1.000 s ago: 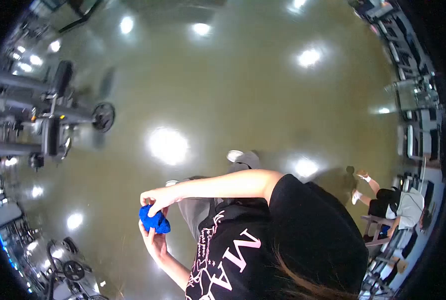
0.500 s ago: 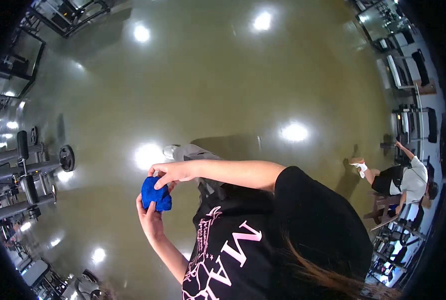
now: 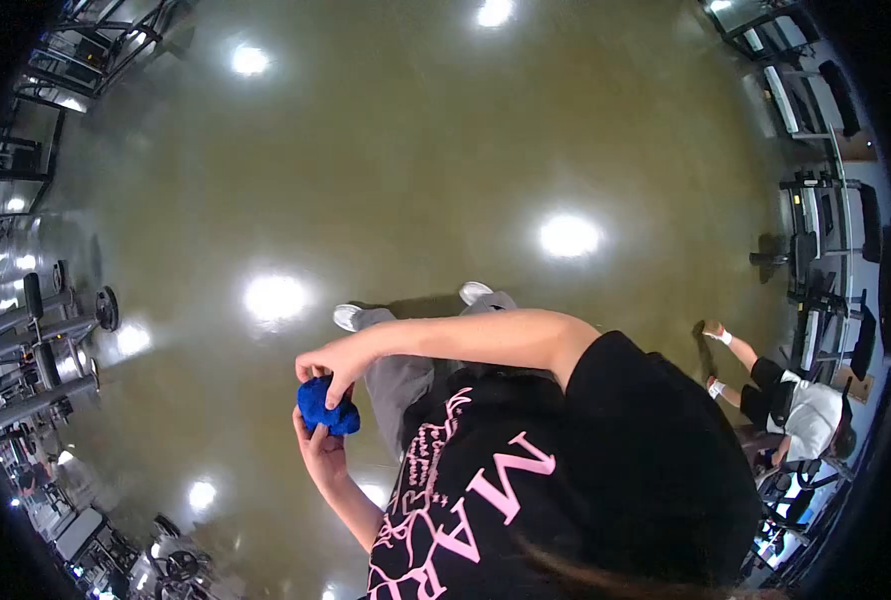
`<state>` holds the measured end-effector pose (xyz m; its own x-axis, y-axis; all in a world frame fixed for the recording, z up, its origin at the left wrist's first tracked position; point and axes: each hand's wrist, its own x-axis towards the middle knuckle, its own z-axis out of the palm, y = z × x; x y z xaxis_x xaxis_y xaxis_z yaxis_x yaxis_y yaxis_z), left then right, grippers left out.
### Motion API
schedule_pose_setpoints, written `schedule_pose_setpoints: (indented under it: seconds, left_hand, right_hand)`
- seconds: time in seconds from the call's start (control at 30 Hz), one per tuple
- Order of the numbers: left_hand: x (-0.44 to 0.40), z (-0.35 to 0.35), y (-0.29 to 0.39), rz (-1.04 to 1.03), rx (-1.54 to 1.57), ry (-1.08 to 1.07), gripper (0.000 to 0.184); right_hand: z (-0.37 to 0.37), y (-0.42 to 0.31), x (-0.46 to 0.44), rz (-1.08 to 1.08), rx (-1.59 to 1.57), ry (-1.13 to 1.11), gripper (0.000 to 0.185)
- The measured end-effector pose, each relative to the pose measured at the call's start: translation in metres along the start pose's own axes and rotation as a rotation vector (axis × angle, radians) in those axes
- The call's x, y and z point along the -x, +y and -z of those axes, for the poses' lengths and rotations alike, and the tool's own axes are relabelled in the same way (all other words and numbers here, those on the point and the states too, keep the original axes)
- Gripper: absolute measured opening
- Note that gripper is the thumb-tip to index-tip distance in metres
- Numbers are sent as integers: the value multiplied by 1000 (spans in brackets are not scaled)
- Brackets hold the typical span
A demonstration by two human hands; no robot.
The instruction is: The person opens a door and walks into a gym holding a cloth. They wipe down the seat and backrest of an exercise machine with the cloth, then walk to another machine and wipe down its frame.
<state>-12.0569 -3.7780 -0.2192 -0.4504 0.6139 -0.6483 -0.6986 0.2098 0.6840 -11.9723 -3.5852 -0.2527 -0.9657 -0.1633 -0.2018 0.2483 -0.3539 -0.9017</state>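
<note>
A crumpled, textured blue thing (image 3: 328, 406) is held out at the left of the body, above the floor. My right hand (image 3: 341, 362) reaches across from the right and grips it from above, thumb on its near side. From below, my left hand (image 3: 320, 447) grips its lower edge with fingers and thumb. The blue thing is compact and rounded, and what it is made of is hard to tell. Parts of it are hidden behind my fingers.
Shiny floor (image 3: 396, 180) reflects ceiling lights. Gym machines with a weight plate (image 3: 107, 309) stand at the left, more equipment (image 3: 811, 240) at the right. A seated person in a white top (image 3: 814, 416) is at the lower right. My shoes (image 3: 347, 317) are below.
The view has shifted and turned, so the machines appear in different places. Both my shoes show now. The blue thing looks more bunched, with both hands still on it. The seated person's arm has lowered.
</note>
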Motion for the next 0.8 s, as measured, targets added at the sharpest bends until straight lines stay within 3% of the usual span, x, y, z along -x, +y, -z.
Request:
schedule_pose_setpoints:
  seconds: [0.23, 0.4, 0.6, 0.8]
  left_hand:
    - [91, -101, -120, 23, -45, -98, 48]
    - [148, -147, -214, -20, -121, -169, 46]
    - [259, -165, -318, 25, -127, -151, 43]
    - [346, -180, -377, 23, -76, -164, 44]
  right_hand:
    - [-41, 51, 201, -43, -350, 108, 49]
    - [-81, 101, 317, -28, -353, 235, 46]
    - [-165, 158, 427, -158, -467, 285, 39]
    - [-214, 155, 505, -240, -299, 178, 38]
